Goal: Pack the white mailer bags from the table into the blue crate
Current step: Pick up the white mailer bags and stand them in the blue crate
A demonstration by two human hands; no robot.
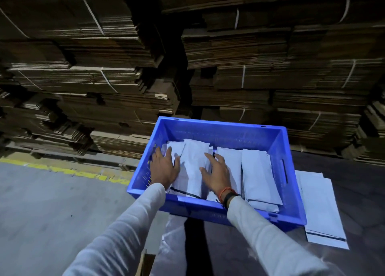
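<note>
The blue crate [290, 150] stands on the dark table and holds several white mailer bags in rows. Both of my hands are inside it. My left hand [164, 166] lies flat with spread fingers on the bags at the crate's left side. My right hand [217, 174] presses flat on the left edge of the middle bags, beside an upright white bag [194, 163] that stands between the two hands. More bags [258, 175] fill the right part of the crate. A stack of flat white mailer bags [321, 209] lies on the table to the right of the crate.
Tall stacks of strapped flat cardboard [239, 50] rise close behind the crate. To the left is grey floor [52, 202] with a yellow line [68, 172]. Clear plastic sheeting [173, 240] lies on the table's near edge.
</note>
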